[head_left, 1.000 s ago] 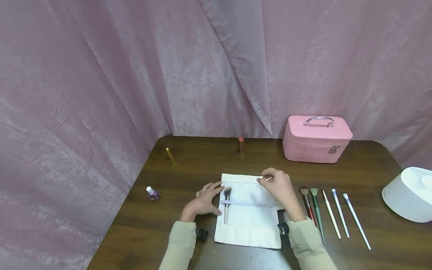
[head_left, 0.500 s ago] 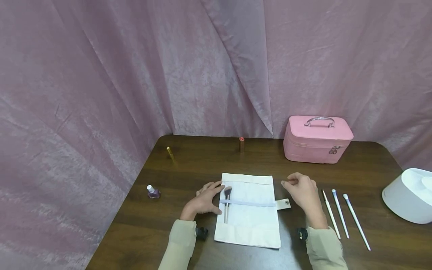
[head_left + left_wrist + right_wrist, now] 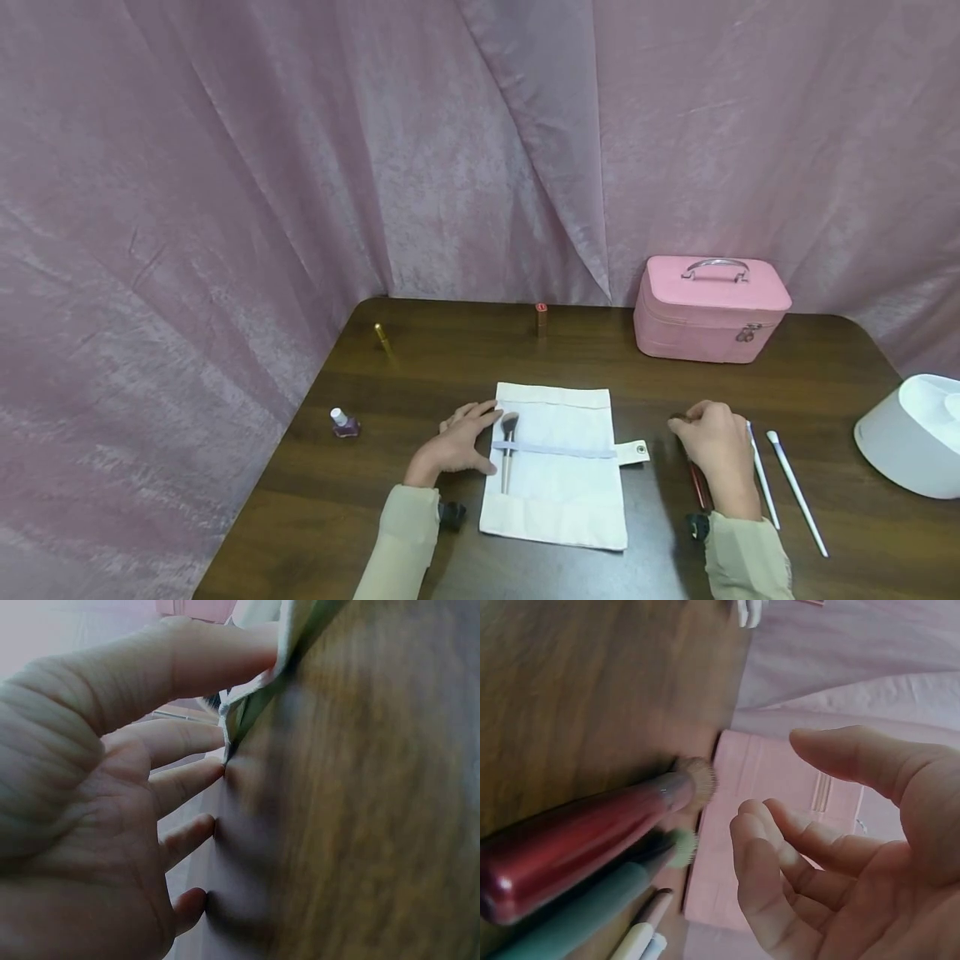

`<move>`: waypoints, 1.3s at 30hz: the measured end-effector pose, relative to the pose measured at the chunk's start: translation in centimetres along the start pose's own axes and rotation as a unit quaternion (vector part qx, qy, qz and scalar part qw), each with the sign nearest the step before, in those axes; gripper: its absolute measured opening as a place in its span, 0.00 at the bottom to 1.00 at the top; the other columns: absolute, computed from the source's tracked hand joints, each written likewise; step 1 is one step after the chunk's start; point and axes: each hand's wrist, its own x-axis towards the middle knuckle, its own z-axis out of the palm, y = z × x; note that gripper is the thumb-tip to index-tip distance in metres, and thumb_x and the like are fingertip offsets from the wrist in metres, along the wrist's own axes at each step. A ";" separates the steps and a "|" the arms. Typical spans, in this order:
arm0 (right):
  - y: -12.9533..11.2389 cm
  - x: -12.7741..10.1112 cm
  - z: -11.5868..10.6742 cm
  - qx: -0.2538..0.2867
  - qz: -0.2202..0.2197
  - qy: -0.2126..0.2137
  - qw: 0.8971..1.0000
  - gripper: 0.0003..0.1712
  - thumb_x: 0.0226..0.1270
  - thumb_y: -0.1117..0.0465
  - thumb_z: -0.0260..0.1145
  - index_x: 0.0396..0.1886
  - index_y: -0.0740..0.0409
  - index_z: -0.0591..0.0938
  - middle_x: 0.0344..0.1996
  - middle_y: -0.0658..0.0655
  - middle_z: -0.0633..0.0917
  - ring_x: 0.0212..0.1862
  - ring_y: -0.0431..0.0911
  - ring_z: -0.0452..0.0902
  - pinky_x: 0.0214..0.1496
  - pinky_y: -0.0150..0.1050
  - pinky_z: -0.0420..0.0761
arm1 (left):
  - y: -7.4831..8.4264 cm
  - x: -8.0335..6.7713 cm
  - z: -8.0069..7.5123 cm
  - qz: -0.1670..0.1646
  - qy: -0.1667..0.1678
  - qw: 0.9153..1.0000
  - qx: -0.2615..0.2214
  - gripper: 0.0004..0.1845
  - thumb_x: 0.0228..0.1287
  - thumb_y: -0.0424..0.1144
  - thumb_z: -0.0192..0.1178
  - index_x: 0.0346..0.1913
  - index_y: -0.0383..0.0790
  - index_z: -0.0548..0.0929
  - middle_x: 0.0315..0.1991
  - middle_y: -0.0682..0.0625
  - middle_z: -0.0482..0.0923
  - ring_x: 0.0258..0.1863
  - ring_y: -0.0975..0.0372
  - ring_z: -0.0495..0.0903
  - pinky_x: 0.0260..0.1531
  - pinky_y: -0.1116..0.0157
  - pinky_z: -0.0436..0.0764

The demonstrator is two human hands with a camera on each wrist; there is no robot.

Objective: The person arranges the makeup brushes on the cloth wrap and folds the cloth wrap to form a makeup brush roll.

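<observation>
A white cloth brush roll (image 3: 558, 508) lies unrolled on the table, a makeup brush (image 3: 507, 458) with a dark angled head tucked under its elastic band at the left. My left hand (image 3: 456, 443) rests along the roll's left edge, fingers spread; the left wrist view has its fingertips touching the cloth edge (image 3: 283, 645). My right hand (image 3: 714, 446) hovers over the makeup brushes to the right of the roll. In the right wrist view its thumb and bent fingers are apart with nothing between them, beside a red-handled brush (image 3: 585, 840) and a green-handled brush (image 3: 592, 907).
Thin white-handled brushes (image 3: 798, 496) lie further right. A pink case (image 3: 708, 312) stands at the back right, near a white rounded container (image 3: 907, 437). Nail polish (image 3: 345, 423), a gold tube (image 3: 382, 335) and a lipstick (image 3: 542, 320) stand on the left and back.
My right hand has left the roll's upper right and moved right to above the loose brushes, uncovering the roll's snap strap. My left hand has stayed at the roll's edge.
</observation>
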 end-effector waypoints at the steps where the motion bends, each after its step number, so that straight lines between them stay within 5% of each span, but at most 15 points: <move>1: 0.1 0.0 0.1 -0.003 0.001 -0.002 1.000 0.15 0.61 0.59 0.71 0.32 0.71 0.84 0.31 0.69 0.85 0.34 0.62 0.80 0.34 0.55 0.76 | 0.0 0.0 0.0 0.001 0.001 1.000 0.000 0.48 0.51 0.34 0.78 0.76 0.40 0.66 0.79 0.47 0.53 0.77 0.45 0.49 0.67 0.34 0.49; 5: 0.4 -0.1 0.3 -0.012 0.020 -0.013 1.000 0.21 0.64 0.59 0.69 0.13 0.61 0.78 0.13 0.54 0.76 0.21 0.50 0.70 0.22 0.45 0.67 | 0.1 0.0 -0.2 0.001 0.000 1.000 -0.003 0.48 0.52 0.34 0.78 0.76 0.40 0.66 0.79 0.47 0.53 0.77 0.45 0.48 0.67 0.34 0.49; 8: 0.6 -0.3 0.3 -0.018 0.042 -0.018 0.999 0.29 0.68 0.57 0.66 0.06 0.54 0.71 0.09 0.49 0.68 0.19 0.47 0.64 0.22 0.44 0.62 | 0.2 0.0 -0.2 -0.002 -0.002 1.000 -0.004 0.48 0.52 0.34 0.78 0.76 0.40 0.66 0.79 0.47 0.53 0.77 0.45 0.48 0.67 0.35 0.49; 14: 1.0 -0.2 0.2 -0.034 0.063 -0.025 0.997 0.27 0.68 0.56 0.65 0.09 0.53 0.67 0.14 0.54 0.69 0.24 0.54 0.68 0.27 0.52 0.68 | 0.1 0.0 -0.3 -0.003 -0.003 1.000 0.001 0.48 0.52 0.35 0.78 0.77 0.41 0.66 0.80 0.47 0.52 0.77 0.45 0.48 0.67 0.36 0.50; 29: 1.6 0.2 0.5 -0.069 0.068 -0.070 0.993 0.20 0.61 0.59 0.69 0.14 0.58 0.70 0.21 0.62 0.74 0.26 0.54 0.69 0.25 0.51 0.71 | 0.1 0.0 0.0 -0.006 -0.004 1.000 -0.001 0.48 0.52 0.35 0.78 0.77 0.41 0.66 0.80 0.48 0.52 0.77 0.46 0.47 0.68 0.35 0.48; 39: 0.0 0.0 -0.2 -0.038 0.029 -0.074 0.996 0.23 0.65 0.58 0.69 0.11 0.54 0.72 0.11 0.50 0.71 0.20 0.46 0.66 0.22 0.41 0.64 | 0.1 -0.1 0.1 -0.009 0.000 1.000 0.006 0.48 0.52 0.35 0.78 0.76 0.41 0.67 0.79 0.47 0.53 0.77 0.46 0.48 0.68 0.34 0.48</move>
